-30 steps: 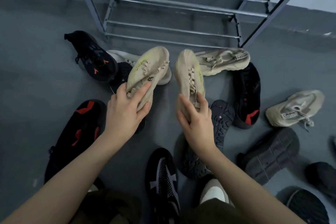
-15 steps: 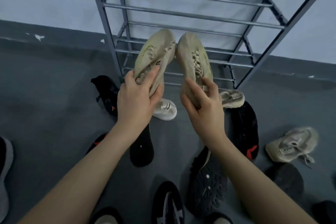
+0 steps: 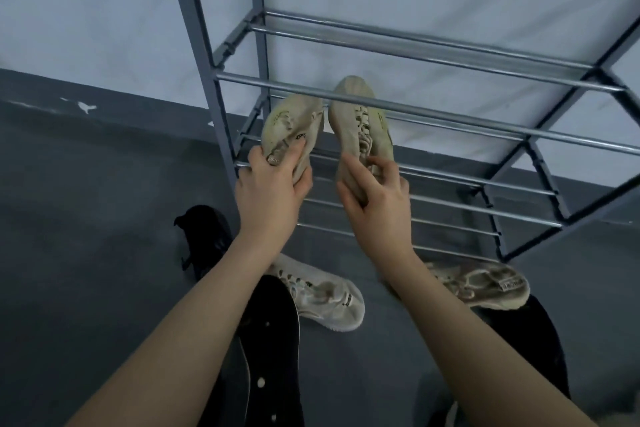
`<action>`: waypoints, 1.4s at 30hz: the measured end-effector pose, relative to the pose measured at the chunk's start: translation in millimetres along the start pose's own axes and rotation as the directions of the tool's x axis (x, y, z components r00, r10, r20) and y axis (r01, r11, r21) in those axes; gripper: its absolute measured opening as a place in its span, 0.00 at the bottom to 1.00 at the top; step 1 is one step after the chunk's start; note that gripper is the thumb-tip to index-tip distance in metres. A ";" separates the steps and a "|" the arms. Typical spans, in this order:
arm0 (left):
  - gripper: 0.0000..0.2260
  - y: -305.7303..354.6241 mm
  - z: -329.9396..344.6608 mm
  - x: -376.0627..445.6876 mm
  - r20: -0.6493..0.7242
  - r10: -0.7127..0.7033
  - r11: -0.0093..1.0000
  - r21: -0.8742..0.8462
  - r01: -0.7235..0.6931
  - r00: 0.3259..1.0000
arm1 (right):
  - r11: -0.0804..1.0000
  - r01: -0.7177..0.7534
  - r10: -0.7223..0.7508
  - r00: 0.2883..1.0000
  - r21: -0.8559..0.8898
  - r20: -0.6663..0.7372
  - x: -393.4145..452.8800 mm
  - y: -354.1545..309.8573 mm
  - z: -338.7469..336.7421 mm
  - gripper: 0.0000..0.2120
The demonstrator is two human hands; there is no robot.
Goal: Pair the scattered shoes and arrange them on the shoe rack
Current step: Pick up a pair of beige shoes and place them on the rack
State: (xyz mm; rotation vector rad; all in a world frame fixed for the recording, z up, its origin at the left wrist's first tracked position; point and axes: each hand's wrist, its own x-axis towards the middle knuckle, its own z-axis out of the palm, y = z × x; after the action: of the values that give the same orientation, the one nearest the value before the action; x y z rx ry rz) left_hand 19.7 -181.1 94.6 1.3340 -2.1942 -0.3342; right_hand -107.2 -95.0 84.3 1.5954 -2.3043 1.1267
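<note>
My left hand (image 3: 270,194) grips the heel of a beige knit sneaker (image 3: 289,125), toe pointing away. My right hand (image 3: 375,204) grips the heel of its matching beige sneaker (image 3: 360,121), whose toe reaches past a front bar of the grey metal shoe rack (image 3: 415,107). Both shoes are held side by side, a little apart, at the rack's lower tiers, with their toes in among the bars.
On the grey floor lie a white sneaker (image 3: 322,298), a tan sneaker (image 3: 485,284) by the rack's foot, an upturned black sole (image 3: 266,350), a black shoe (image 3: 204,236) at left and another black shoe (image 3: 526,350) at right. A white wall stands behind the rack.
Both hands lifted the beige pair off the floor and carried it forward and up to the rack. My view tilted up, so most floor shoes dropped out of sight.
</note>
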 end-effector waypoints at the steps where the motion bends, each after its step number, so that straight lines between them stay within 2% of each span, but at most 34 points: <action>1: 0.21 -2.7 6.2 9.2 -0.005 -0.003 1.000 0.006 0.003 1.000 | 1.000 0.000 0.000 1.000 0.000 0.006 7.6 3.6 9.5 0.19; 5: 0.20 -19.6 32.9 33.2 -0.013 0.021 0.999 0.044 -0.020 1.000 | 0.999 -0.034 0.033 0.999 0.025 0.036 22.6 13.3 45.9 0.19; 10: 0.19 -29.9 47.2 38.3 0.006 0.014 1.000 0.026 -0.014 1.000 | 0.999 -0.039 0.039 0.999 0.018 -0.011 31.1 13.1 62.5 0.18; 12: 0.21 -31.7 41.0 40.7 0.060 0.038 0.998 -0.057 -0.035 0.997 | 0.999 -0.017 0.016 1.000 0.040 0.023 30.5 13.9 57.9 0.20; 15: 0.24 -41.4 26.7 41.1 0.198 0.110 0.959 -0.279 -0.052 0.974 | 0.992 -0.024 0.007 0.990 0.125 0.141 23.4 19.1 47.0 0.25; 17: 0.25 -46.9 20.9 37.5 0.217 0.156 0.956 -0.279 -0.092 0.964 | 0.994 -0.009 -0.008 0.988 0.109 0.154 20.9 23.5 45.7 0.24; 19: 0.24 -48.6 19.0 33.3 0.189 0.155 0.956 -0.277 -0.099 0.970 | 0.995 0.000 -0.014 0.991 0.102 0.133 21.4 23.4 47.8 0.22; 23: 0.20 -46.7 22.4 32.0 0.041 0.109 0.909 -0.408 -0.083 0.993 | 0.992 -0.005 -0.004 0.997 0.125 0.073 23.3 13.7 57.5 0.20; 28: 0.21 -45.9 29.6 31.9 0.008 0.096 0.884 -0.460 -0.082 0.995 | 0.997 0.010 -0.014 0.999 0.079 0.050 21.3 7.8 67.0 0.19; 35: 0.18 -47.8 32.5 35.1 -0.010 0.097 0.897 -0.432 -0.092 0.995 | 0.996 0.031 -0.032 0.999 0.079 0.014 17.8 10.2 68.7 0.19; 38: 0.18 -49.4 35.4 32.0 -0.026 0.148 0.903 -0.404 -0.146 0.989 | 0.999 0.017 -0.016 1.000 0.034 -0.014 17.2 9.1 72.2 0.17; 42: 0.22 -52.3 30.6 32.9 0.065 0.179 0.935 -0.322 -0.149 0.982 | 0.999 0.033 -0.033 0.999 -0.040 -0.018 17.0 6.1 75.2 0.16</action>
State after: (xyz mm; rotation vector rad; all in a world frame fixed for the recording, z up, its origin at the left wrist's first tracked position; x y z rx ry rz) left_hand 29.3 -237.0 55.3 0.9722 -2.1962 -0.6646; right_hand -97.2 -154.2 35.6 1.5957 -2.2656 1.0767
